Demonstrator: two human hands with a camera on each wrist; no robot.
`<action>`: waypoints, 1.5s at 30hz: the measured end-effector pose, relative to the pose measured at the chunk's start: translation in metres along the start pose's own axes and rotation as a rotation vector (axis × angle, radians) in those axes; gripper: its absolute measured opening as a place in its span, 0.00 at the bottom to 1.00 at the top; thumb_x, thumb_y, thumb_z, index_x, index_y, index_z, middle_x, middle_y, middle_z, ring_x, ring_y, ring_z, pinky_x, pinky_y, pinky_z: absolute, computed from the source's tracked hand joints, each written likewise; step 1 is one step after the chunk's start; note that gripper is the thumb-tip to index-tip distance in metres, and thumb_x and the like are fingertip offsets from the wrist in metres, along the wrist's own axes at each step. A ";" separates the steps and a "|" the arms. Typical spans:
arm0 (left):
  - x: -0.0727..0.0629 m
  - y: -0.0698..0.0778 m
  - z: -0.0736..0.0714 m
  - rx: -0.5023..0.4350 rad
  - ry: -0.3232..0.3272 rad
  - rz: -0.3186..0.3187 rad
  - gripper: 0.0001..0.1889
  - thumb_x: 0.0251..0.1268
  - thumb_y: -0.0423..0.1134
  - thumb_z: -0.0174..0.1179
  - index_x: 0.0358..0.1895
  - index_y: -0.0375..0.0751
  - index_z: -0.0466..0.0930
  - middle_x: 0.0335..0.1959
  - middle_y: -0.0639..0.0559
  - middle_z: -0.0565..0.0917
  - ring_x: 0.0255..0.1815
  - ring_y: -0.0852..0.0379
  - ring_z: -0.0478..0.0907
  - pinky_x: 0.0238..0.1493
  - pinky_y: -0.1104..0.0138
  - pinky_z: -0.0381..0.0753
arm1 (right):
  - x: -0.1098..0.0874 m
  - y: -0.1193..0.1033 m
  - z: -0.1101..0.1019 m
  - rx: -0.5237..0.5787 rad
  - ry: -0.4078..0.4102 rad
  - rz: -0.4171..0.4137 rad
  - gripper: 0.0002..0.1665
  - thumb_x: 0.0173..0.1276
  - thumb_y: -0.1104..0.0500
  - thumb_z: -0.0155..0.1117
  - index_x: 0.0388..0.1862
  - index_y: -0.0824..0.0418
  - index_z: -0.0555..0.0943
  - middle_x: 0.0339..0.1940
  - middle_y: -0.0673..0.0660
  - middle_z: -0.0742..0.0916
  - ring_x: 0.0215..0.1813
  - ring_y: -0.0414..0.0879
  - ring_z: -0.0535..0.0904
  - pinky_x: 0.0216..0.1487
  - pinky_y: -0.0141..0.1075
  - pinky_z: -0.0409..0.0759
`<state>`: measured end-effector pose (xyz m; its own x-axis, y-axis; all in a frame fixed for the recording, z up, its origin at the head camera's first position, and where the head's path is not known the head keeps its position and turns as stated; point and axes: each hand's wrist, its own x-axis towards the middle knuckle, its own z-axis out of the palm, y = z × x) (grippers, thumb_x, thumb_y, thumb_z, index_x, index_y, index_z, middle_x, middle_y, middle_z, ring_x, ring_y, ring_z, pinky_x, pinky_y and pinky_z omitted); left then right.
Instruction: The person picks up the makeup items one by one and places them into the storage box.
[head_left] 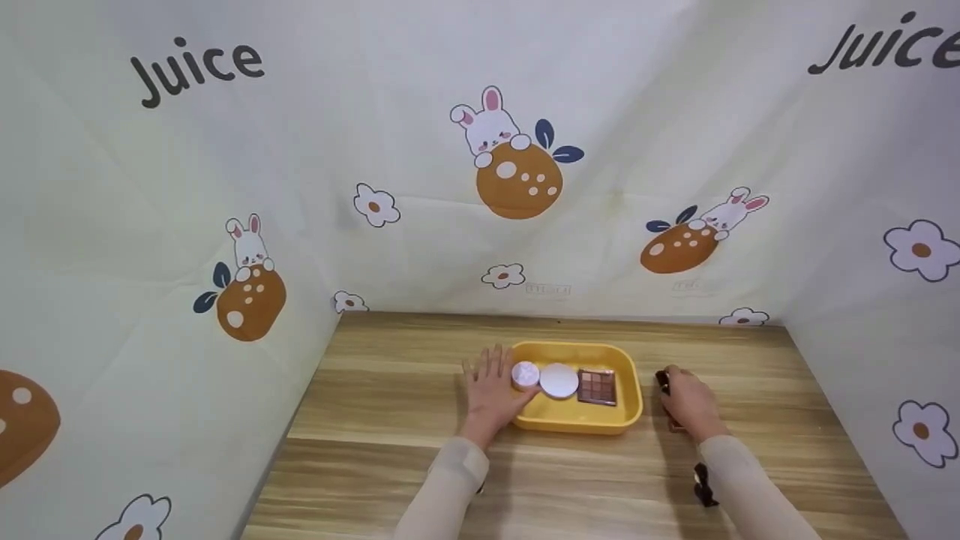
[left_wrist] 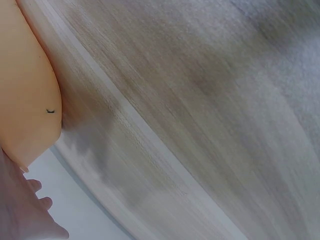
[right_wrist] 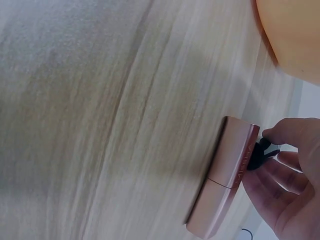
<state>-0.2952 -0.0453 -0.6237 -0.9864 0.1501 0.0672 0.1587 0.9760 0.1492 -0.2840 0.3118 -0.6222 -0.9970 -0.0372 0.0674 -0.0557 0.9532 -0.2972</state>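
My left hand (head_left: 495, 394) lies over the left side of a yellow tray (head_left: 577, 427), fingers straight and spread, thumb over the rim. Inside the tray sit a small round white container (head_left: 526, 374) with a patterned lid, a plain round white compact (head_left: 559, 381) and a square eyeshadow palette (head_left: 597, 388) in brown and pink shades. To the right of the tray, my right hand (head_left: 691, 403) pinches a small black object with curved parts (right_wrist: 257, 156) between thumb and fingers; its kind cannot be made out. Beside that object, a rose-gold lipstick tube (right_wrist: 225, 175) lies on the table.
The wood-grain table (head_left: 375, 405) meets printed cloth walls (head_left: 420, 247) at the back and both sides. A dark object (head_left: 703, 486) shows beside my right sleeve.
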 end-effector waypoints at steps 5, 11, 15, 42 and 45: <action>0.000 0.001 0.001 0.004 0.004 0.002 0.52 0.60 0.79 0.44 0.80 0.49 0.51 0.82 0.47 0.55 0.82 0.44 0.51 0.79 0.38 0.45 | 0.002 0.000 -0.003 -0.013 -0.003 0.008 0.23 0.63 0.64 0.66 0.54 0.75 0.75 0.47 0.76 0.84 0.46 0.71 0.83 0.45 0.61 0.82; -0.002 0.001 -0.001 -0.012 0.028 0.006 0.52 0.58 0.79 0.47 0.79 0.48 0.54 0.81 0.46 0.58 0.82 0.44 0.52 0.78 0.37 0.46 | 0.003 -0.003 -0.007 -0.017 -0.024 0.024 0.25 0.66 0.63 0.65 0.58 0.74 0.73 0.50 0.76 0.83 0.47 0.71 0.83 0.44 0.61 0.83; -0.003 0.001 -0.001 -0.008 0.011 0.004 0.52 0.59 0.79 0.45 0.80 0.49 0.53 0.82 0.47 0.55 0.83 0.45 0.50 0.78 0.37 0.45 | 0.003 -0.004 -0.010 -0.013 -0.022 0.024 0.26 0.66 0.63 0.64 0.59 0.75 0.73 0.51 0.77 0.82 0.48 0.72 0.82 0.45 0.62 0.82; -0.001 0.000 0.001 -0.012 0.034 0.013 0.51 0.59 0.79 0.46 0.80 0.50 0.53 0.82 0.49 0.55 0.83 0.44 0.48 0.78 0.36 0.43 | 0.009 -0.030 -0.029 0.063 0.082 -0.038 0.27 0.61 0.65 0.62 0.59 0.73 0.74 0.49 0.73 0.85 0.46 0.70 0.83 0.45 0.62 0.81; -0.002 0.000 0.002 -0.017 0.043 0.014 0.51 0.59 0.78 0.46 0.80 0.50 0.54 0.82 0.49 0.55 0.83 0.43 0.48 0.78 0.36 0.44 | 0.011 -0.034 -0.031 0.076 0.084 -0.052 0.28 0.61 0.66 0.62 0.61 0.73 0.74 0.51 0.73 0.84 0.48 0.69 0.83 0.47 0.62 0.81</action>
<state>-0.2936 -0.0454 -0.6255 -0.9813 0.1566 0.1116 0.1736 0.9710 0.1644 -0.2913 0.2885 -0.5822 -0.9849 -0.0575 0.1632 -0.1141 0.9251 -0.3622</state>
